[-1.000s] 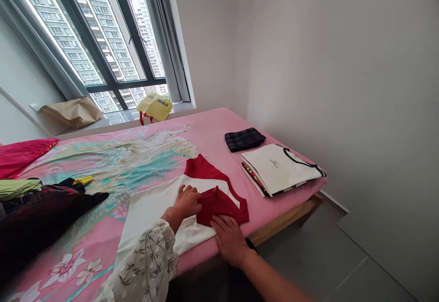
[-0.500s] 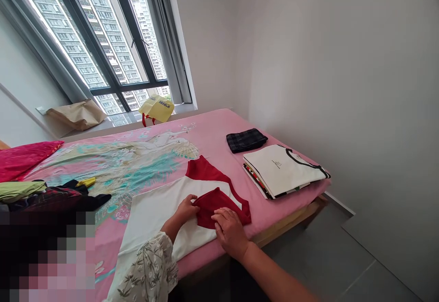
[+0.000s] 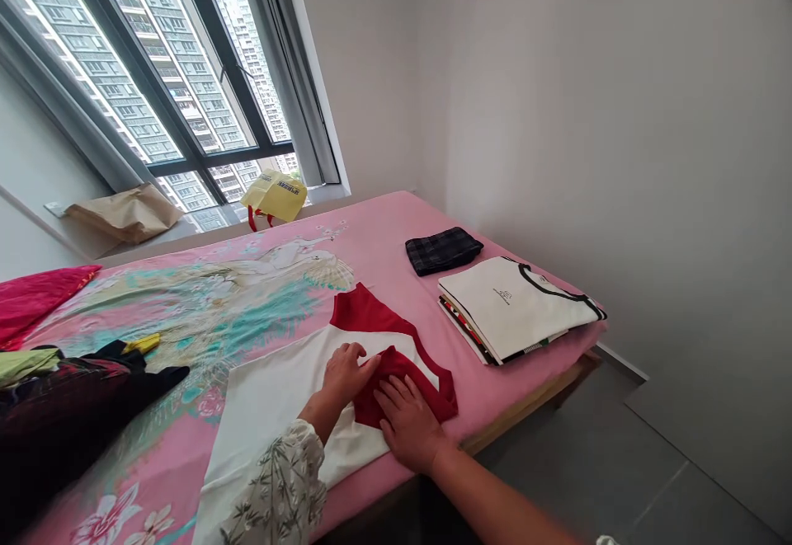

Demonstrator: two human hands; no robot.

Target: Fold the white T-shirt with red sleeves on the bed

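A white shirt with red sleeves (image 3: 278,397) lies spread on the bed, its near red sleeve (image 3: 391,361) folded in over the white body. My right hand (image 3: 408,421) rests flat on that sleeve with the fingers stretched out. Beside it, my left hand (image 3: 346,373) touches the sleeve's left edge, fingers apart and pointing right; its fingertips are partly hidden. The other red sleeve (image 3: 365,306) reaches toward the far side of the bed.
Right of the shirt sits a stack of folded clothes with a white shirt (image 3: 513,306) on top. Behind it is a folded dark plaid garment (image 3: 444,251). A dark clothes heap (image 3: 80,405) lies left. The bed's wooden edge (image 3: 532,405) runs along the near right.
My left hand has shifted up and right along the sleeve, its pinch loosened. My right hand has flattened onto the red cloth. The view has turned slightly right.
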